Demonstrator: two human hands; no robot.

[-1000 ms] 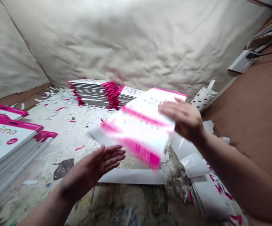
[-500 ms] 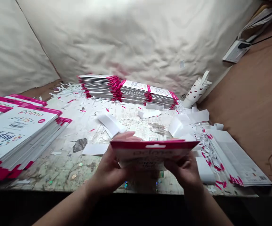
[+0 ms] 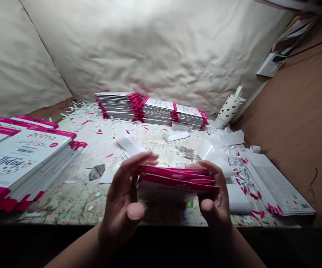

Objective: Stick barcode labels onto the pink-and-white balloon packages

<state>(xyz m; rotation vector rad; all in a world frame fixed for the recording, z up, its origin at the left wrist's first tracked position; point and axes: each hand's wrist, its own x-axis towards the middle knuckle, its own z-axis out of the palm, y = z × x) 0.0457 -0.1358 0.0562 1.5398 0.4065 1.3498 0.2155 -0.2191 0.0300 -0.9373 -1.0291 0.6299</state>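
In the middle, near the table's front edge, a small stack of flat packets (image 3: 177, 185) with pink top bands is held between my hands. Several pink top edges show, slightly staggered, and the lower part is in shadow. My left hand (image 3: 123, 197) cups the stack's left side, fingers behind it and thumb lifted off the front. On the opposite side, my right hand (image 3: 215, 195) curls round the right edge, its thumb bent in front. Printing on the front packet is too dark to read fully.
A pile of "prima" birthday packets (image 3: 38, 149) lies at left. More piled packets (image 3: 158, 111) stand along the back. A white tumbler with hearts (image 3: 229, 109) is at back right. Face-down packets (image 3: 275, 182) lie at right. Paper strips (image 3: 130, 144) and shreds litter the table.
My thumbs have come off the front of the packets, and my hands have shifted to the two sides. Several staggered top edges now show. The view has shifted slightly.
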